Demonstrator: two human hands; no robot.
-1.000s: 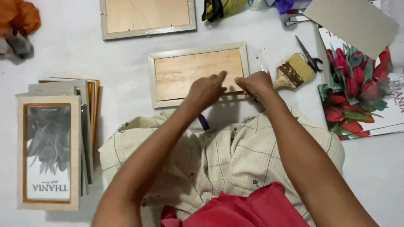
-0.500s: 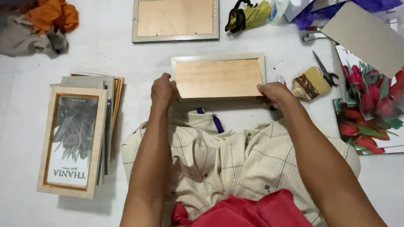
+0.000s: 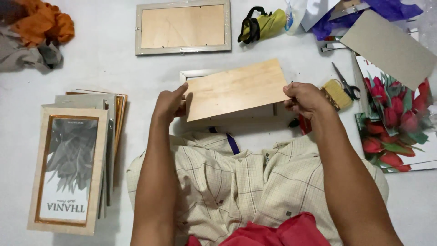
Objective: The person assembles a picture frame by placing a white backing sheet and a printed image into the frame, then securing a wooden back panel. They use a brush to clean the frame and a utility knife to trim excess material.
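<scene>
**Head view: wooden backing board held tilted over a frame**

Head view, looking down at a white work surface [image 3: 114,68]. Plain wooden backing board [image 3: 236,89] held between both hands, tilted, its far right corner raised. It sits above a pale picture frame [image 3: 193,74], of which only the far left corner and a strip along the near edge show. Whether the board's near edge touches the frame: cannot tell.

Left hand [image 3: 169,104] closed on the board's left edge, thumb on top. Right hand [image 3: 306,98] clamped on the right edge, fingers curled under.

Just right of the right hand: a flat paintbrush [image 3: 337,93] with pale bristles, then scissors [image 3: 347,84] beside it. Further right, a printed sheet of red tulips [image 3: 396,132], partly covered by a grey cardboard sheet [image 3: 389,48].

Far side: a second frame [image 3: 183,28] lying back side up, with wooden backing in place. Right of it, a yellow-green bundle with black strap [image 3: 261,25].

Left: a stack of frames [image 3: 73,168], top one holding a grey leaf print. Far left corner: orange and grey cloths [image 3: 34,36].

Near edge: person's lap in checked beige fabric [image 3: 236,182], with red cloth [image 3: 273,232] below it.
</scene>
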